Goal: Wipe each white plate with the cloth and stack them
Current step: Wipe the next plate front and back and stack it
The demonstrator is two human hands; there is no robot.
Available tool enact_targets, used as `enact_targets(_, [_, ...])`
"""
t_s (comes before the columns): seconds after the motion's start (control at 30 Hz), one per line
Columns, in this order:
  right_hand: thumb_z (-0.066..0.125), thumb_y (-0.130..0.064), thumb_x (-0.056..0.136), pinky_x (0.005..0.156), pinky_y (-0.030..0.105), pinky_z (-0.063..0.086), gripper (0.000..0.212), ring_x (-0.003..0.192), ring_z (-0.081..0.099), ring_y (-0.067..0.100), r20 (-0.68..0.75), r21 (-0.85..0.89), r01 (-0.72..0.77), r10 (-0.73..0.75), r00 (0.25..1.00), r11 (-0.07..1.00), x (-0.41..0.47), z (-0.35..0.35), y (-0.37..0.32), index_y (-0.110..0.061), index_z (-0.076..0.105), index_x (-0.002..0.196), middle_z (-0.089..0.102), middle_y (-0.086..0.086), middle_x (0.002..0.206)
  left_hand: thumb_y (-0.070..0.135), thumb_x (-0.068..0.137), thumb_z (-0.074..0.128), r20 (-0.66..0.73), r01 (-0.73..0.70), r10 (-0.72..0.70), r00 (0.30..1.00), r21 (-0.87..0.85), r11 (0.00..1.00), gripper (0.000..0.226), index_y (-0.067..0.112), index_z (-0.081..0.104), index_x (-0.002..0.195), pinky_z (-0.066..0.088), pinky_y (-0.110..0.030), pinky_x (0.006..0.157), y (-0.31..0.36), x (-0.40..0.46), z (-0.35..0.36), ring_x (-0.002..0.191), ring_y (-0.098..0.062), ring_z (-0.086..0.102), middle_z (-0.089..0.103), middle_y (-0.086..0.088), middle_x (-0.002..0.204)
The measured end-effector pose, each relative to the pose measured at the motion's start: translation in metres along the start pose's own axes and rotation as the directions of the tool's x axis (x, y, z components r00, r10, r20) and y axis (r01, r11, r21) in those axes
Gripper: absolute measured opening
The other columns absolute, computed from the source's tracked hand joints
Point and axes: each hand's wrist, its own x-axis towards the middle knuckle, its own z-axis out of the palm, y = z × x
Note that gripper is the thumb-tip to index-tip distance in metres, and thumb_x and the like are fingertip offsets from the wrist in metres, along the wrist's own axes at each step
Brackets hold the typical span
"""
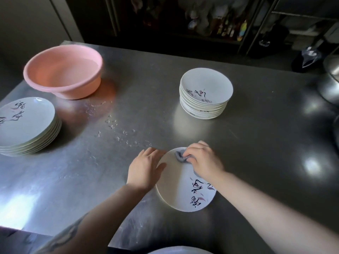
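Wiping round white inscribed plate [180, 187] on steel counter [256, 143], mid-task. Right grip [201, 159] bunches grey cloth [180, 156]; left grip [145, 166] open, steadying rim. Beyond plate: far-right stack [204, 94], far-left stack [25, 127]; which is wiped unclear.

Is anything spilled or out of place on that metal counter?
Yes: water droplets are scattered across the steel counter, trailing from the pink basin toward the plate being wiped. Both plate stacks look straight, and nothing appears broken.
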Motion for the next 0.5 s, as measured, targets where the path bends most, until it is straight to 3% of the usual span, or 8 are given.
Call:
enact_targets(0.07, [0.069,-0.002,0.077,0.073,0.035,0.049,0.012,0.091,0.058,0.026,-0.02,-0.036,0.075,-0.076,0.997,0.997,0.007,-0.003,-0.002,-0.01,0.075,0.083,0.069,0.002,0.092,0.029,0.087,0.068,0.08,-0.033,0.029,0.996,0.058,0.998,0.028,0.028,0.068,0.114,0.047,-0.032,0.08,0.003,0.02,0.0,0.103,-0.022,0.059,0.066,0.003,0.109])
enact_targets(0.13, [0.066,-0.01,0.083,0.074,0.035,0.049,0.012,0.098,0.057,0.022,0.067,-0.099,0.131,-0.124,0.99,0.986,0.012,0.002,-0.007,-0.014,0.074,0.09,0.066,-0.001,0.099,0.033,0.091,0.062,0.201,-0.016,-0.003,0.98,0.09,0.996,0.022,0.027,0.066,0.111,0.044,-0.033,0.079,0.006,0.035,0.004,0.103,-0.025,0.061,0.068,0.002,0.107])
enact_targets(0.2, [0.062,-0.018,0.087,0.071,0.035,0.048,0.014,0.101,0.056,0.016,0.109,-0.165,0.13,-0.113,0.988,0.978,0.013,0.007,-0.01,-0.02,0.072,0.095,0.063,-0.006,0.103,0.035,0.091,0.061,0.268,0.012,-0.036,0.963,0.091,0.996,0.018,0.024,0.063,0.106,0.045,-0.034,0.075,0.004,0.042,0.009,0.099,-0.028,0.062,0.069,0.0,0.102])
enact_targets(0.3, [0.066,-0.014,0.08,0.061,0.034,0.05,0.01,0.092,0.061,0.02,0.053,-0.152,0.122,-0.115,0.992,0.981,0.009,0.009,-0.006,-0.02,0.073,0.086,0.067,-0.005,0.092,0.032,0.089,0.063,0.285,0.074,-0.091,0.954,0.07,0.995,0.018,0.023,0.062,0.104,0.047,-0.034,0.073,0.001,0.044,0.008,0.097,-0.028,0.062,0.069,-0.001,0.099])
enact_targets(0.43, [0.063,-0.012,0.082,0.064,0.03,0.048,0.021,0.1,0.055,0.014,0.092,-0.21,0.028,-0.008,0.996,0.977,0.0,-0.003,0.015,-0.027,0.073,0.09,0.065,-0.013,0.097,0.023,0.082,0.067,0.341,0.106,-0.121,0.932,0.063,0.992,0.016,0.027,0.058,0.094,0.04,-0.027,0.066,-0.009,0.041,0.004,0.09,-0.022,0.061,0.058,0.015,0.077])
enact_targets(0.5, [0.061,-0.012,0.082,0.064,0.029,0.046,0.022,0.1,0.055,0.014,0.116,-0.22,0.039,-0.014,0.993,0.975,0.0,-0.004,0.017,-0.028,0.073,0.091,0.065,-0.013,0.097,0.028,0.078,0.07,0.411,0.072,-0.105,0.905,0.094,0.993,0.02,0.031,0.053,0.086,0.039,-0.026,0.065,-0.012,0.041,-0.005,0.086,-0.02,0.061,0.058,0.015,0.075])
